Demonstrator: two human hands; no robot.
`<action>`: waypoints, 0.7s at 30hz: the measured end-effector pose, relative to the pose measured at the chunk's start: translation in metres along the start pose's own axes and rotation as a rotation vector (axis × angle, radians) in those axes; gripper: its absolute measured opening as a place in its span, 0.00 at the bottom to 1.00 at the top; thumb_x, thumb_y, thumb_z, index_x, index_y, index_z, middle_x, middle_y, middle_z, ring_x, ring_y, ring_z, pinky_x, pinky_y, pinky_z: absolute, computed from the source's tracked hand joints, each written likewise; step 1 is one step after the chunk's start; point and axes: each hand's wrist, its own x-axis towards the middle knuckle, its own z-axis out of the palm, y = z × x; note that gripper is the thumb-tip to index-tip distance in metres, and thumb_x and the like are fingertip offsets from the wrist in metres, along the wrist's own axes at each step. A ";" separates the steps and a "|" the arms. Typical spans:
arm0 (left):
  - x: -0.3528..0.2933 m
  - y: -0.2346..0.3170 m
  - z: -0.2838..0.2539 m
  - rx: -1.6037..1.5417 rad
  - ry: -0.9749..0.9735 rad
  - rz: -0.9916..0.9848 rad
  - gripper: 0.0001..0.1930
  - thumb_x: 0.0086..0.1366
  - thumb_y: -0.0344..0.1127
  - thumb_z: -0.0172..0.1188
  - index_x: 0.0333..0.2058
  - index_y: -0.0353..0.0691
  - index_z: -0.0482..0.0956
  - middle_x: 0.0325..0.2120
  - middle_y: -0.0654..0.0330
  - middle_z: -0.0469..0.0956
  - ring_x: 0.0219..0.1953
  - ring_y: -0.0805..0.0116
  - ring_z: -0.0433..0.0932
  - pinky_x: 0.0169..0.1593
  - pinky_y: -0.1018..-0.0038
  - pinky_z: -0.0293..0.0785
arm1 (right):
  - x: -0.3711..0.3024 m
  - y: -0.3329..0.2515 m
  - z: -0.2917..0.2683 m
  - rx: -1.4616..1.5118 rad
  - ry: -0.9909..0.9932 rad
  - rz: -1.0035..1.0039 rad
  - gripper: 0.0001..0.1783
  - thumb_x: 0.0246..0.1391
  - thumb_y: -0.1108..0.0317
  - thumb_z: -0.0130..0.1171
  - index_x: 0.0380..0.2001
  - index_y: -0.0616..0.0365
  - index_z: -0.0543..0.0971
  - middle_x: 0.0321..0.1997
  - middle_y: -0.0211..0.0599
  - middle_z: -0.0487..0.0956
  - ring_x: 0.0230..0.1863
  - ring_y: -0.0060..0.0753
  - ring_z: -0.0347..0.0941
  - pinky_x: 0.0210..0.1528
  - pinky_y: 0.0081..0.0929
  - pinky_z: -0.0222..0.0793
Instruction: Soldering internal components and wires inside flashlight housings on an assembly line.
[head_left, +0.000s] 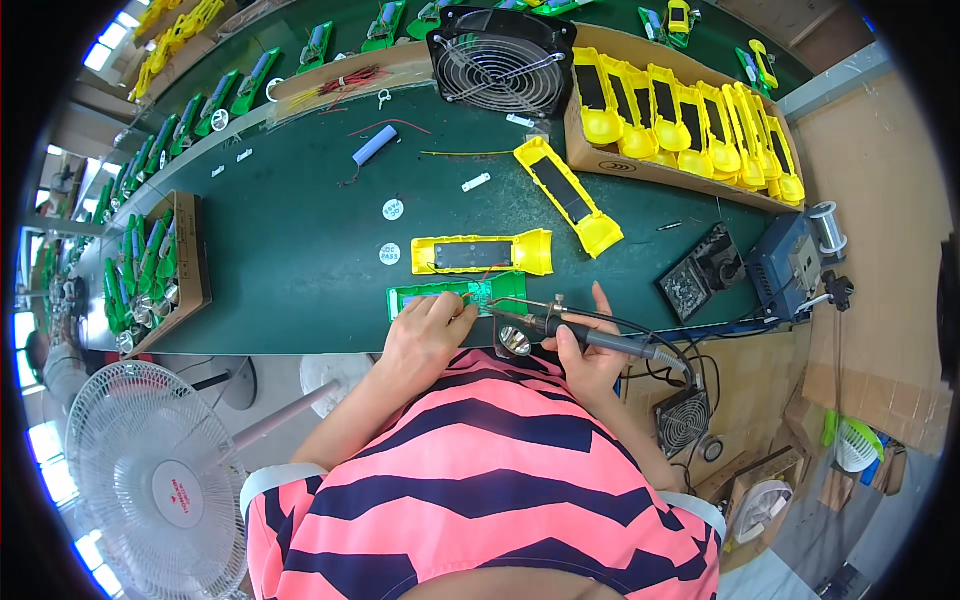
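Note:
A green flashlight half-shell with a small green circuit board lies at the table's near edge. My left hand rests over it, fingers pinched at thin wires beside the board. In my right hand is a soldering iron, its tip pointing left at the board. A thin metal tube with a brass fitting runs alongside the iron. Just below the board sits a round silver reflector. Behind the green shell lies a yellow half-shell with a dark panel, thin wires crossing between the two.
Another yellow half-shell lies farther back. A carton of yellow shells and a black fan stand behind. At right are a soldering stand, a blue station and a solder spool. A blue battery cell lies back left.

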 end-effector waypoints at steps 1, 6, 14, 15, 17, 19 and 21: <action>0.000 0.000 0.001 -0.005 0.005 0.001 0.11 0.45 0.29 0.53 0.32 0.37 0.74 0.24 0.60 0.65 0.26 0.66 0.70 0.32 0.73 0.68 | 0.000 0.001 0.001 0.013 0.000 0.013 0.07 0.43 0.75 0.56 0.30 0.61 0.73 0.15 0.28 0.77 0.27 0.18 0.74 0.63 0.44 0.40; 0.000 0.000 0.000 -0.004 0.008 -0.009 0.11 0.46 0.29 0.53 0.32 0.37 0.75 0.25 0.60 0.65 0.26 0.66 0.70 0.32 0.73 0.68 | -0.004 0.003 0.002 0.077 0.019 0.099 0.07 0.44 0.75 0.56 0.29 0.62 0.73 0.15 0.28 0.77 0.27 0.17 0.74 0.63 0.44 0.39; 0.000 0.000 0.000 -0.013 0.007 -0.022 0.12 0.45 0.28 0.53 0.32 0.38 0.76 0.25 0.60 0.65 0.26 0.66 0.70 0.30 0.73 0.68 | -0.003 -0.003 -0.001 0.229 0.030 0.287 0.08 0.46 0.76 0.54 0.32 0.64 0.71 0.14 0.32 0.76 0.24 0.18 0.75 0.65 0.41 0.33; 0.000 0.000 0.000 -0.015 0.009 -0.022 0.12 0.45 0.28 0.53 0.32 0.39 0.76 0.24 0.60 0.65 0.26 0.66 0.70 0.30 0.73 0.68 | -0.002 -0.004 -0.002 0.247 0.059 0.273 0.08 0.46 0.77 0.54 0.32 0.64 0.71 0.15 0.32 0.76 0.24 0.19 0.75 0.65 0.41 0.32; 0.000 0.000 0.001 -0.013 0.008 -0.020 0.12 0.45 0.28 0.53 0.32 0.39 0.76 0.24 0.60 0.65 0.26 0.66 0.70 0.30 0.73 0.68 | -0.001 -0.003 -0.005 0.264 0.090 0.259 0.08 0.46 0.77 0.54 0.33 0.64 0.71 0.15 0.33 0.76 0.23 0.20 0.75 0.65 0.41 0.32; 0.001 0.000 0.002 -0.015 0.010 -0.022 0.11 0.45 0.28 0.53 0.31 0.39 0.76 0.24 0.60 0.65 0.26 0.66 0.70 0.30 0.73 0.67 | -0.001 -0.001 -0.008 0.301 0.120 0.231 0.09 0.46 0.77 0.53 0.34 0.65 0.71 0.16 0.32 0.76 0.24 0.20 0.75 0.65 0.41 0.32; 0.001 0.000 0.004 -0.016 0.002 -0.033 0.11 0.46 0.28 0.53 0.31 0.39 0.76 0.24 0.60 0.65 0.27 0.66 0.70 0.31 0.72 0.67 | 0.004 -0.002 -0.009 0.342 0.152 0.155 0.11 0.46 0.77 0.53 0.36 0.66 0.70 0.18 0.34 0.77 0.24 0.21 0.76 0.64 0.42 0.37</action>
